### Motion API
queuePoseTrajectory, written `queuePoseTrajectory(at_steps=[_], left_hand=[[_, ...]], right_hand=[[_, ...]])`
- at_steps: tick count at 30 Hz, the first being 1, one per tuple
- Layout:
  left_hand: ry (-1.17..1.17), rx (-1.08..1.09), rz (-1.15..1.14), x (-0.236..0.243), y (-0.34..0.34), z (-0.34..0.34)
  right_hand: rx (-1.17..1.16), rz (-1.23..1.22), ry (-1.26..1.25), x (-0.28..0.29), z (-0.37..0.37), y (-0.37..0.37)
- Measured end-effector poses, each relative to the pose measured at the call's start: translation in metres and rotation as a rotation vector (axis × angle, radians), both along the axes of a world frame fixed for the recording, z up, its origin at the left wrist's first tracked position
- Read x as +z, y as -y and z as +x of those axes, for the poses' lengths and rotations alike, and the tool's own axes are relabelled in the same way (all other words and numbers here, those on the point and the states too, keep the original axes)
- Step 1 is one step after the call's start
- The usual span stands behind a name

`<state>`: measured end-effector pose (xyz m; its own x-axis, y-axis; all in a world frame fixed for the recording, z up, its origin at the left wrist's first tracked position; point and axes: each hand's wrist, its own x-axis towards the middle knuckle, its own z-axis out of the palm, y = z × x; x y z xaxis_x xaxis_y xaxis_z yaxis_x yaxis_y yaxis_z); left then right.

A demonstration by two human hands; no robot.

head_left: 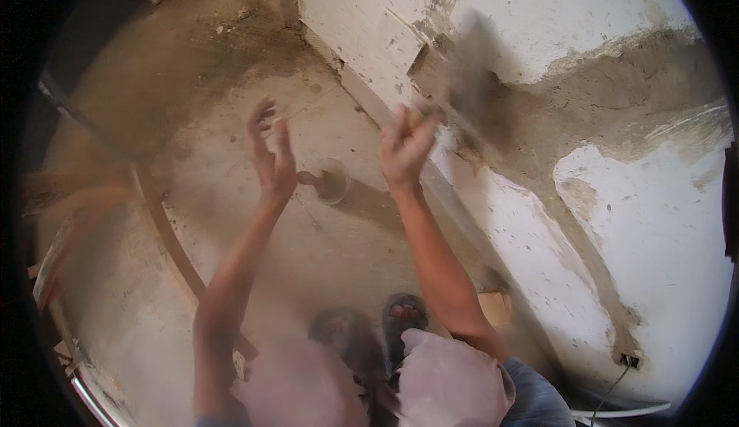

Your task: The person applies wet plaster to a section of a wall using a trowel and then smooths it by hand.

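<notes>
The worker's right hand is wrapped around the handle of what appears to be a trowel, its dark blade blurred near the wall; gripping behind the blade presumably keeps the knuckles clear of the surface. The left hand is raised, fingers loosely spread and half curled, nothing visible in it, perhaps for balance. Between the 2 forearms, on the concrete floor, a pale round container sits conveniently near both hands; I cannot tell its contents. The bent knees suggest a squat, bringing the arms level with the low wall. Rightward, the white wall bears grey mortar, a narrower strip descending to a wired outlet recess. Leftward, a wooden batten stands apart.
</notes>
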<state>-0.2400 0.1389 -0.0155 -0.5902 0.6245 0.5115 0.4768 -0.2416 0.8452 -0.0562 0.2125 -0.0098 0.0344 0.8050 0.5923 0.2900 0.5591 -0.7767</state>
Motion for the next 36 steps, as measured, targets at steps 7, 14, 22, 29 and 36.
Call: queuePoseTrajectory(at_steps=[7, 14, 22, 29, 36], left_hand=[[0.258, 0.104, -0.248, -0.116, 0.053, 0.023], [0.207, -0.173, -0.327, -0.141, 0.085, 0.074], [0.273, -0.243, -0.430, -0.148, 0.072, 0.074], [0.087, 0.151, -0.329, -0.157, 0.026, 0.022], [0.215, 0.329, -0.294, -0.155, 0.026, -0.043]], right_hand=[[0.075, -0.078, -0.330, -0.001, -0.011, 0.006], [0.027, 0.010, -0.326, -0.011, -0.030, -0.006], [0.035, -0.190, -0.228, -0.007, -0.023, -0.008], [0.035, -0.092, -0.022, -0.015, -0.003, -0.018], [0.229, -0.386, -0.019, 0.087, 0.034, 0.016]])
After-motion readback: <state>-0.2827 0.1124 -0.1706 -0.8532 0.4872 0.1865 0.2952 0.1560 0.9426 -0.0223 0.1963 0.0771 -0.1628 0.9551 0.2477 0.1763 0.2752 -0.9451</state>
